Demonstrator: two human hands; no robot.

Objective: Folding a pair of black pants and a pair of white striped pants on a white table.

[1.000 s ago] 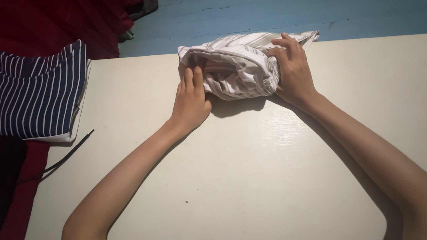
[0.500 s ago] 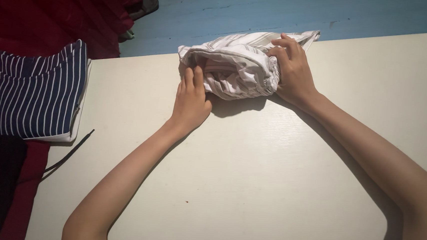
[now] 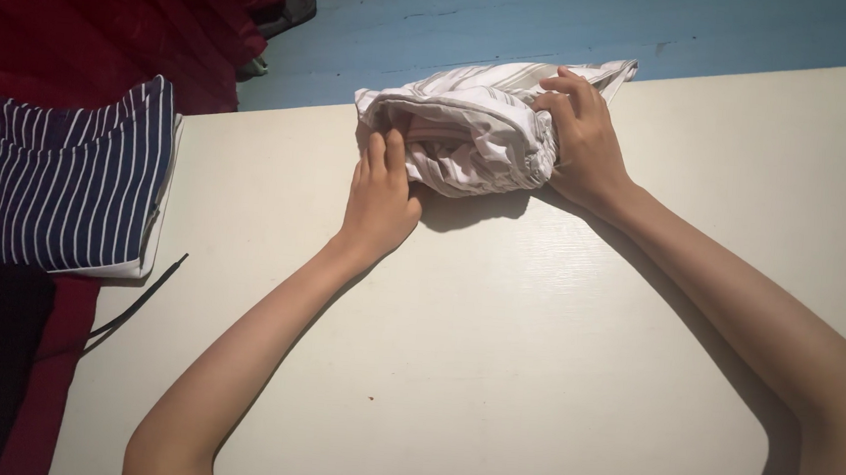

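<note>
A bundled white garment with faint stripes (image 3: 470, 132) lies on the cream table (image 3: 494, 352) near its far edge. My left hand (image 3: 378, 200) presses against the bundle's near left side, fingertips tucked into the folds. My right hand (image 3: 583, 145) grips the bundle's right end, fingers curled over gathered cloth. A loose tail of the fabric sticks out behind my right hand toward the table's far edge.
A folded navy top with white stripes (image 3: 65, 183) lies over the table's left edge on red cloth (image 3: 81, 15). A thin black cord (image 3: 141, 297) hangs off the left edge. Blue floor (image 3: 557, 19) lies beyond the table.
</note>
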